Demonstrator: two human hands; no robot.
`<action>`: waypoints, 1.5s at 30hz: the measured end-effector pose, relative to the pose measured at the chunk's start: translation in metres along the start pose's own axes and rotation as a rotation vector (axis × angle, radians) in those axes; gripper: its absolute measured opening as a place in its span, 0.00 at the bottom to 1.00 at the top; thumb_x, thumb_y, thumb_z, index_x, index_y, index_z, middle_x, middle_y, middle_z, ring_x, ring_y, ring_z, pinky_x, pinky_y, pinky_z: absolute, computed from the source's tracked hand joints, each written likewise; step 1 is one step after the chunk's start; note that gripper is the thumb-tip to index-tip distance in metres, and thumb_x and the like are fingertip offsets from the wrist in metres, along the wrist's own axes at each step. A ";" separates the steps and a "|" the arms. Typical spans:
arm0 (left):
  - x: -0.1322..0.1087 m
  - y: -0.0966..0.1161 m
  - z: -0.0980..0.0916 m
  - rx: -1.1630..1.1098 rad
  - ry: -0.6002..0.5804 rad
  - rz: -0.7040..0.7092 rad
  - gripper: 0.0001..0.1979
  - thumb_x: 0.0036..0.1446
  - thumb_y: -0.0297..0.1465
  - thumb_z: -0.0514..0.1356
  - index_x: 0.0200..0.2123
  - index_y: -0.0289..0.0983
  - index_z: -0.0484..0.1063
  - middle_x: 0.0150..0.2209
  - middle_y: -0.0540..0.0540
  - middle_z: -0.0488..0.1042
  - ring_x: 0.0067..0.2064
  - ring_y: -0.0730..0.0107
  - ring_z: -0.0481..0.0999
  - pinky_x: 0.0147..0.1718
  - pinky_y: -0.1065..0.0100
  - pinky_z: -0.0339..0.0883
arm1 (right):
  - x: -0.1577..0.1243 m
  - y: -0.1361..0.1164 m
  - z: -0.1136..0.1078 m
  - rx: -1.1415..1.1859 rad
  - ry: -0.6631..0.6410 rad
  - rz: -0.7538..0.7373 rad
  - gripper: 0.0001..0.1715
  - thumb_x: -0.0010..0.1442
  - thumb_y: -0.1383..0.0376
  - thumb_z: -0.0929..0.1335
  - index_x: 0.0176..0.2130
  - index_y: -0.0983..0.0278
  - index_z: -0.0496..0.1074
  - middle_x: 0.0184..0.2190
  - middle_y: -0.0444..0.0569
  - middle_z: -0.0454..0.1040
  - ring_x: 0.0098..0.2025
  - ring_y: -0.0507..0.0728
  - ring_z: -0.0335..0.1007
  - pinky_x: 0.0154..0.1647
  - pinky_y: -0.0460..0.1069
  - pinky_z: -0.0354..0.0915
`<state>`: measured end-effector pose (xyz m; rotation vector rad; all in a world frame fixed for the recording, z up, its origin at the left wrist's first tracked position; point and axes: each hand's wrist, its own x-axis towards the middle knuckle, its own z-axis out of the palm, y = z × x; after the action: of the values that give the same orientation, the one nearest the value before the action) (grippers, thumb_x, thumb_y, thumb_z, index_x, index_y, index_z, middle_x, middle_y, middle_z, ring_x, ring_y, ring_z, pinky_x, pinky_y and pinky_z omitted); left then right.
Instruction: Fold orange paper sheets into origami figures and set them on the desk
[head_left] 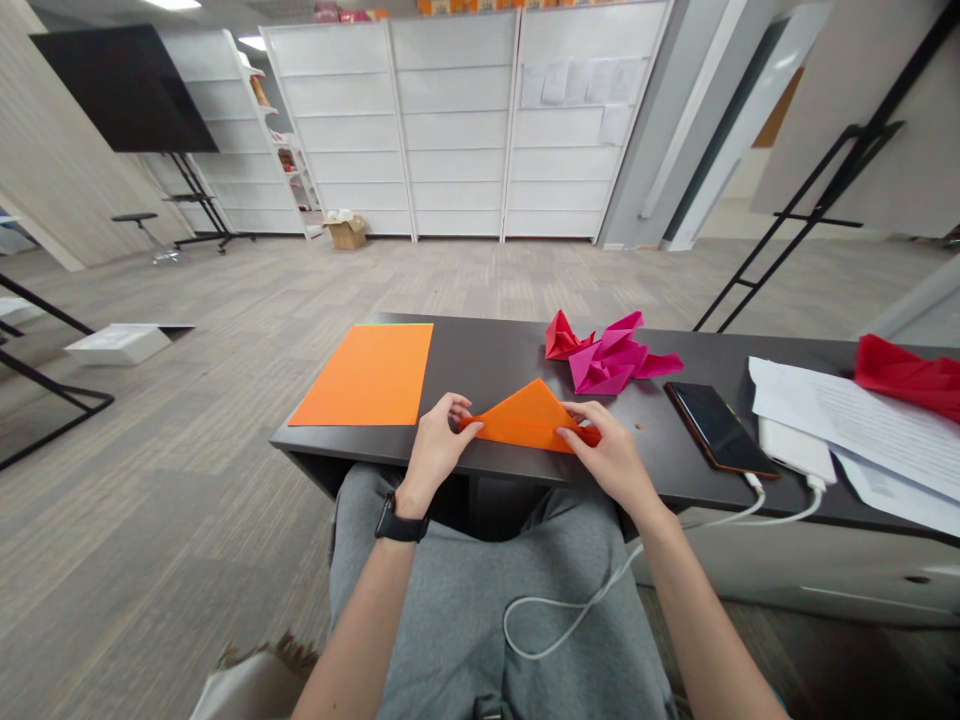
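A partly folded sheet of orange paper (525,418) lies near the front edge of the dark table, its top coming to a point. My left hand (444,432) pinches its left corner between thumb and fingers. At the opposite end, my right hand (602,448) grips the right corner, where a bit of redder paper shows beside the fingers. Left of my hands rests a stack of flat orange paper (367,375), with a thin green edge at its back. Behind the folded sheet sit a magenta folded paper figure (611,358) and a red folded paper piece (564,338).
To the right on the dark table (487,350) lie a phone (716,425), a white power bank (796,448), printed sheets (862,415) and red paper (911,375). A white cable (559,605) loops down over my lap.
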<state>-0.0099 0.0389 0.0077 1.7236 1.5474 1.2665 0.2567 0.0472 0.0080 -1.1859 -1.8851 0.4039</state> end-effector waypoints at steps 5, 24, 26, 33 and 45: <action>-0.001 -0.003 0.000 0.002 -0.044 0.011 0.10 0.54 0.30 0.66 0.40 0.38 0.71 0.36 0.49 0.76 0.37 0.68 0.75 0.41 0.65 0.70 | -0.008 0.003 -0.005 -0.117 0.054 -0.054 0.16 0.60 0.62 0.69 0.49 0.58 0.75 0.40 0.49 0.78 0.39 0.61 0.74 0.45 0.59 0.70; 0.000 -0.008 -0.007 -0.019 -0.183 0.049 0.06 0.58 0.31 0.62 0.41 0.40 0.72 0.40 0.48 0.78 0.42 0.66 0.77 0.44 0.66 0.69 | -0.012 0.021 -0.002 0.050 -0.001 0.030 0.12 0.61 0.64 0.67 0.46 0.58 0.72 0.44 0.48 0.80 0.46 0.61 0.78 0.51 0.58 0.73; 0.001 -0.009 -0.010 -0.063 -0.215 0.044 0.06 0.60 0.32 0.61 0.40 0.39 0.72 0.39 0.48 0.79 0.42 0.66 0.78 0.44 0.66 0.69 | -0.012 0.022 -0.002 0.052 0.011 0.036 0.09 0.61 0.64 0.67 0.43 0.59 0.72 0.42 0.49 0.79 0.46 0.61 0.78 0.49 0.57 0.73; 0.005 -0.013 -0.016 -0.118 -0.317 0.018 0.07 0.62 0.36 0.58 0.41 0.39 0.69 0.31 0.51 0.78 0.38 0.67 0.78 0.42 0.68 0.67 | -0.012 0.023 -0.002 0.046 0.023 0.045 0.09 0.61 0.64 0.67 0.43 0.59 0.71 0.42 0.49 0.79 0.45 0.61 0.78 0.48 0.56 0.73; -0.001 -0.006 -0.006 -0.001 -0.152 0.115 0.02 0.60 0.30 0.60 0.37 0.39 0.69 0.37 0.50 0.74 0.38 0.69 0.74 0.42 0.68 0.67 | -0.014 0.022 -0.001 0.010 0.031 0.045 0.09 0.62 0.63 0.66 0.43 0.58 0.71 0.42 0.50 0.79 0.45 0.62 0.78 0.49 0.57 0.72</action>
<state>-0.0176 0.0376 0.0051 1.8851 1.3779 1.1603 0.2727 0.0457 -0.0123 -1.2235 -1.8306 0.4166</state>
